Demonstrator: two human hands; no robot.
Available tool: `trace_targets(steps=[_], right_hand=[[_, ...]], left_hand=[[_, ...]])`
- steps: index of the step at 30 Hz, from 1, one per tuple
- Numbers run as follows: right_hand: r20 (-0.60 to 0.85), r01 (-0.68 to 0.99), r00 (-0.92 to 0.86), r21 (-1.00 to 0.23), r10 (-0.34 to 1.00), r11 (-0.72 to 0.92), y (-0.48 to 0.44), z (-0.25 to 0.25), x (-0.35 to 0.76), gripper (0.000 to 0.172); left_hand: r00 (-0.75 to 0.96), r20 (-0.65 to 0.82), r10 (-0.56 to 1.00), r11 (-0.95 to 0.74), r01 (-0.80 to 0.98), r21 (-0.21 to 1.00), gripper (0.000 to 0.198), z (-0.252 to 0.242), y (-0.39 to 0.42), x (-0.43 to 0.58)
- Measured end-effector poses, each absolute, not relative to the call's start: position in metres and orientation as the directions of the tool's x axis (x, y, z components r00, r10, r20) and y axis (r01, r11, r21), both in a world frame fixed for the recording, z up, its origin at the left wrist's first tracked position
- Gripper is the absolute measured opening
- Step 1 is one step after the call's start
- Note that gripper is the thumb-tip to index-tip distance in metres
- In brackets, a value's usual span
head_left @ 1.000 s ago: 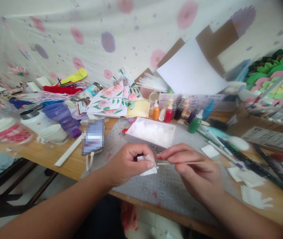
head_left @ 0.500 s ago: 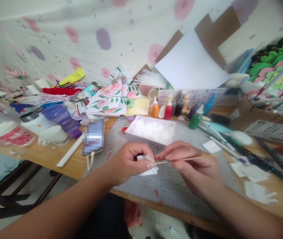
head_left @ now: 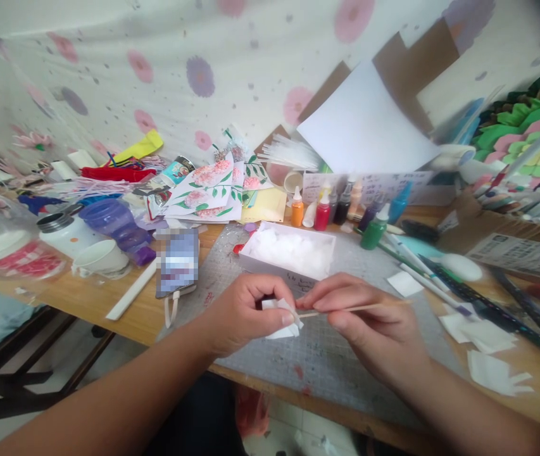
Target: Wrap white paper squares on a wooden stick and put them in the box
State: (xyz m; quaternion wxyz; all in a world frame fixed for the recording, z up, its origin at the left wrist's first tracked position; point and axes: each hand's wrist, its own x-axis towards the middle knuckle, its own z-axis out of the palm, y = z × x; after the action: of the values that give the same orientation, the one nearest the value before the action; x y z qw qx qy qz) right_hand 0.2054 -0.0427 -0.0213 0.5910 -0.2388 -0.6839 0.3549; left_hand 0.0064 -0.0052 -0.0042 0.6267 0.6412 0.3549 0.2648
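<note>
My left hand [head_left: 245,313] is closed, thumb and fingers pinching a small folded piece of white paper [head_left: 279,322]. A thin wooden stick [head_left: 359,308] runs sideways from that paper, and my right hand [head_left: 374,323] grips it between thumb and fingers. Its left end meets the paper beside my left thumb; whether the paper wraps around it I cannot tell. Just beyond both hands stands a white open box [head_left: 255,256] filled with fluffy white material [head_left: 293,247]. Below the hands lies a grey cutting mat [head_left: 345,380].
Several paint bottles [head_left: 321,212] stand behind the box. Cut white paper pieces [head_left: 492,370] and brushes [head_left: 507,316] lie at the right. A phone [head_left: 177,261], a white strip [head_left: 131,289] and a white cup [head_left: 101,258] are on the left. Flower pictures [head_left: 207,190] lie at the back.
Both hands keep their hold on the paper and the stick. Only a slight shift of the view shows.
</note>
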Motion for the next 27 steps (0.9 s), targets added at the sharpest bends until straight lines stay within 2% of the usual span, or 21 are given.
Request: trace_targets(steps=[11, 21, 25, 27], right_hand=[[0.639, -0.008, -0.212, -0.757, 0.739, 0.653, -0.038, -0.017, 0.204, 0.012], [0.677, 0.058, -0.152, -0.721, 0.720, 0.690, -0.037, -0.022, 0.201, 0.014], [0.684, 0.128, -0.030, -0.720, 0.728, 0.682, -0.034, -0.026, 0.202, 0.017], [0.671, 0.159, 0.067, -0.738, 0.739, 0.656, -0.032, -0.029, 0.202, 0.018]], left_hand=[[0.586, -0.145, 0.797, 0.056, 0.168, 0.984, 0.020, -0.002, -0.005, 0.007], [0.540, -0.102, 0.835, -0.079, 0.301, 0.950, 0.016, 0.004, -0.008, 0.013], [0.406, 0.001, 0.914, -0.141, 0.315, 0.938, 0.020, -0.004, -0.005, 0.009], [0.268, 0.209, 0.941, -0.310, 0.428, 0.849, 0.016, -0.008, -0.003, 0.006]])
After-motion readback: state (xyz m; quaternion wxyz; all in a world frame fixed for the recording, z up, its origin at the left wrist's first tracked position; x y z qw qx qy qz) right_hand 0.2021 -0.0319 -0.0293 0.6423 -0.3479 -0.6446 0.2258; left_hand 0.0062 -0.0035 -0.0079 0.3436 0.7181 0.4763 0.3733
